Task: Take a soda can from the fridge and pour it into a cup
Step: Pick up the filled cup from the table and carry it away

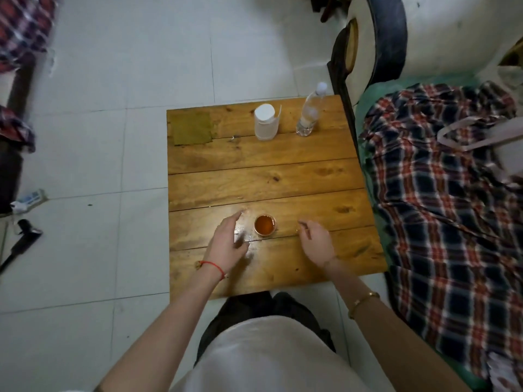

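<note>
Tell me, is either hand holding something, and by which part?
Nothing is held. The left hand and right hand are open on either side of the cup, not touching it.

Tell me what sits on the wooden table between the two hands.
In the head view, only a small cup of amber liquid sits between the left hand and right hand; neither touches it.

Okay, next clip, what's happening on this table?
A person stands at a small wooden table, both hands open and holding nothing. The left hand and right hand flank a small cup of amber liquid without touching it. A white lidded container and a clear plastic bottle stand at the far edge. No soda can is visible.
</note>
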Tool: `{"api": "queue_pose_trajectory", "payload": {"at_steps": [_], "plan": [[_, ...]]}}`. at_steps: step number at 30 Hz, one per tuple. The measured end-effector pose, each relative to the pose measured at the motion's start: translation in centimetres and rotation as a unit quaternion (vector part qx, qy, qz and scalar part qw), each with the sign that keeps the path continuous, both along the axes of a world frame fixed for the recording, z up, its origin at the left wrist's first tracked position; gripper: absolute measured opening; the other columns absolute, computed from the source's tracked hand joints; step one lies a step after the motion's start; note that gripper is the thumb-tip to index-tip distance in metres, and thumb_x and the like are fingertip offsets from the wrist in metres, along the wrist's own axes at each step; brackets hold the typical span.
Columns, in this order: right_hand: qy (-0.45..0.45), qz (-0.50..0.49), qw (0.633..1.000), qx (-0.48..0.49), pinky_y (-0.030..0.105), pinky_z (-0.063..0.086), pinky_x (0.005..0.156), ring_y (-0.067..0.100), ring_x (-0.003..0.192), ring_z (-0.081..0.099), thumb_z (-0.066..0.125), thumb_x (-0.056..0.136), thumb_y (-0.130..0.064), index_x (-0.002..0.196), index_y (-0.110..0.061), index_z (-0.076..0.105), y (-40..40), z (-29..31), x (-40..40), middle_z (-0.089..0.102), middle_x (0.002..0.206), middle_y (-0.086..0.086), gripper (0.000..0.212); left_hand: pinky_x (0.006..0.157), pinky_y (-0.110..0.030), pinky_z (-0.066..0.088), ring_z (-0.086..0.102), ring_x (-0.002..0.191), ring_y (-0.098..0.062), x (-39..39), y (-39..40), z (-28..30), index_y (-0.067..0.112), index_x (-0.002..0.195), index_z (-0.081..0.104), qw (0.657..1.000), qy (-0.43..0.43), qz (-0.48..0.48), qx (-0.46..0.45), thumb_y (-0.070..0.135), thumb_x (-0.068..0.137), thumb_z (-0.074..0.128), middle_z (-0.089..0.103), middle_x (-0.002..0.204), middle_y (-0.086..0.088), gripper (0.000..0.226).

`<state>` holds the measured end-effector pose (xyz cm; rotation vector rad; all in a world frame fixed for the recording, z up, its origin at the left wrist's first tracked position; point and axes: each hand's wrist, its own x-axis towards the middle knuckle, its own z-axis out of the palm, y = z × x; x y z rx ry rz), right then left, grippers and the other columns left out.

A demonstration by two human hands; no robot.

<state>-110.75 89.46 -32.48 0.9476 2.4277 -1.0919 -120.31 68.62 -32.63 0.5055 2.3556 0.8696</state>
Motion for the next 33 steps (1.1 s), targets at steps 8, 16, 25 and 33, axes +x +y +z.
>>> {"api": "queue_pose_trajectory", "payload": {"at_steps": [8, 16, 25, 33], "plan": [[-0.057, -0.003, 0.996, -0.062, 0.030, 0.043, 0.096, 0.019, 0.112, 0.056, 0.038, 0.101, -0.013, 0.132, -0.011, 0.053, 0.6, -10.7, -2.5, 0.060, 0.128, 0.008, 0.034, 0.118, -0.031, 0.026, 0.033, 0.141, -0.023, 0.2, 2.2, -11.8, 0.013, 0.152, 0.024, 0.998, -0.053, 0.025, -0.040, 0.021, 0.076, 0.080, 0.034, 0.153, -0.008, 0.094], [-0.027, -0.068, 0.991, -0.112, 0.035, 0.046, 0.096, 0.024, 0.111, 0.059, 0.042, 0.100, -0.014, 0.124, -0.008, 0.060, -0.2, -16.9, -4.3, 0.065, 0.121, 0.011, 0.031, 0.113, -0.033, 0.034, 0.044, 0.132, -0.019, -0.1, 4.9, -18.2, 0.014, 0.144, 0.039, 0.997, -0.025, 0.063, 0.047, 0.026, 0.072, 0.083, 0.048, 0.143, -0.004, 0.085], [-0.033, -0.094, 0.987, -0.124, 0.048, 0.050, 0.095, 0.028, 0.104, 0.064, 0.043, 0.098, -0.016, 0.114, -0.014, 0.064, -0.7, -18.7, -4.8, 0.069, 0.111, 0.011, 0.026, 0.095, -0.037, 0.050, 0.058, 0.111, -0.014, -0.1, 5.8, -18.5, 0.019, 0.128, 0.048, 0.993, -0.024, 0.084, 0.079, 0.026, 0.074, 0.081, 0.061, 0.122, 0.003, 0.064], [-0.064, -0.132, 0.970, -0.193, 0.052, 0.054, 0.091, 0.032, 0.099, 0.066, 0.043, 0.099, -0.023, 0.101, -0.018, 0.065, -1.0, -18.4, -4.4, 0.069, 0.105, 0.013, 0.023, 0.089, -0.030, 0.053, 0.058, 0.107, -0.005, 0.9, 4.9, -15.3, 0.029, 0.126, 0.049, 0.988, -0.019, 0.110, 0.110, 0.033, 0.076, 0.080, 0.061, 0.119, 0.012, 0.058]]}}
